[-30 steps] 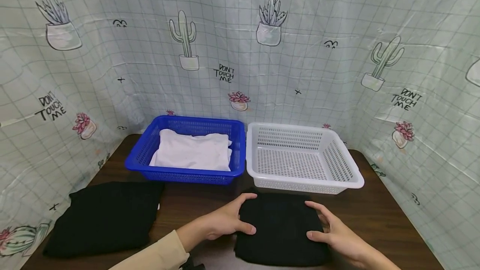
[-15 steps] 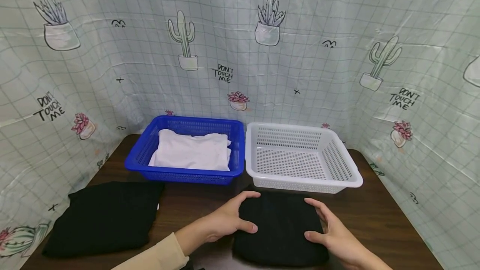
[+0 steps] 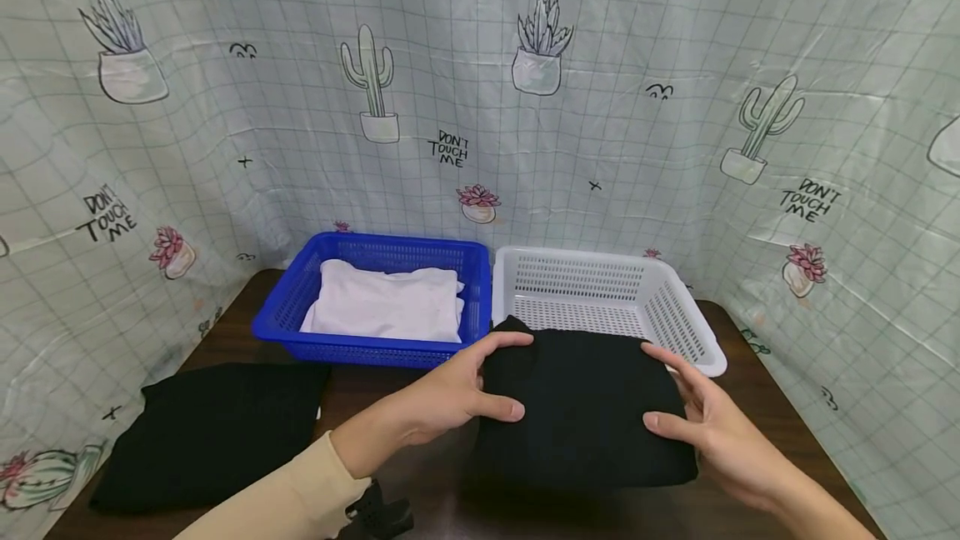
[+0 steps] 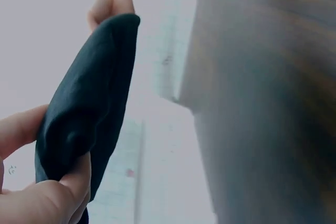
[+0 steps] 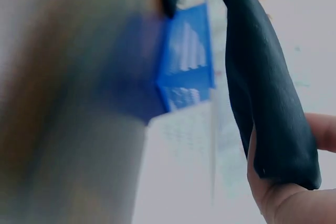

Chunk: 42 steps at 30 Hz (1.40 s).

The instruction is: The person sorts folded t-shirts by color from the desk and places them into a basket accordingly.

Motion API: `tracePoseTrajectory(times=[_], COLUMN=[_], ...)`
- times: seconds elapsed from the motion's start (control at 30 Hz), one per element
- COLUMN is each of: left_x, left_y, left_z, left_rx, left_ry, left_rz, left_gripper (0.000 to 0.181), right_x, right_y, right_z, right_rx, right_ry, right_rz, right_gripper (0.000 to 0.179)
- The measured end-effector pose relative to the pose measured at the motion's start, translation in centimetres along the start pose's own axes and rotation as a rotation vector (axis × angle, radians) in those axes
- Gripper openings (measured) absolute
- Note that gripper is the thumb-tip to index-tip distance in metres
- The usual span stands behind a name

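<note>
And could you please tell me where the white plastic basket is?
In the head view, the white plastic basket stands just right of the blue basket, behind the held black cloth.

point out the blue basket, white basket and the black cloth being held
Blue basket [image 3: 352, 353], head view: front wall.
White basket [image 3: 579, 278], head view: inner back wall.
Held black cloth [image 3: 587, 411], head view: broad upper face.

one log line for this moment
left hand, right hand: gripping folded black cloth | cloth: above table | blue basket: white cloth inside
</note>
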State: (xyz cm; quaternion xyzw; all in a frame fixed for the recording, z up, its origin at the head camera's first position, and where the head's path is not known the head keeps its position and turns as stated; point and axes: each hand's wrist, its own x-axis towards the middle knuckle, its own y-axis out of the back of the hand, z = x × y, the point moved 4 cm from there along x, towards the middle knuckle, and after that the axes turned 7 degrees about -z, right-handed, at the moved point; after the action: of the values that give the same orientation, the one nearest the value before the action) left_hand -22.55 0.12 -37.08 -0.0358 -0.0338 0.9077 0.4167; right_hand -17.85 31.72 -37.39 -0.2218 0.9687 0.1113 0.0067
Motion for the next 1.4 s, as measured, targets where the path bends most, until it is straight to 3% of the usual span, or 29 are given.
tracePoseTrajectory(times=[0.23, 0.43, 0.63, 0.83, 1.1, 1.4], left_x=[4.4, 8.7, 12.3, 15.1, 17.7, 18.4], left_y=[0.9, 2.1, 3.8, 4.8, 5.1, 5.8], left_z=[2.8, 3.9, 3.6, 2.2, 0.4, -1.3], left_rx=[-0.010, 0.010, -0.028, -0.078, -0.068, 0.042], left_ry=[-0.049, -0.041, -0.041, -0.052, -0.034, 0.039], left_rz=[0.050, 0.090, 0.113, 0.182, 0.275, 0.342], left_gripper=[0.077, 0.080, 0.084, 0.085, 0.080, 0.077], right_x=[2.1, 4.7, 7.6, 10.0, 11.9, 13.7], right_y=[3.8, 6.8, 9.2, 11.2, 13.2, 13.9], right_z=[-1.7, -2.0, -2.1, -0.6, 2.1, 4.6], right_rx=[0.018, 0.150, 0.123, 0.112, 0.087, -0.075], right_ry=[0.046, 0.138, 0.095, 0.021, -0.065, -0.143], right_rz=[0.095, 0.053, 0.061, 0.050, 0.089, 0.088], right_gripper=[0.080, 0.079, 0.083, 0.085, 0.088, 0.085])
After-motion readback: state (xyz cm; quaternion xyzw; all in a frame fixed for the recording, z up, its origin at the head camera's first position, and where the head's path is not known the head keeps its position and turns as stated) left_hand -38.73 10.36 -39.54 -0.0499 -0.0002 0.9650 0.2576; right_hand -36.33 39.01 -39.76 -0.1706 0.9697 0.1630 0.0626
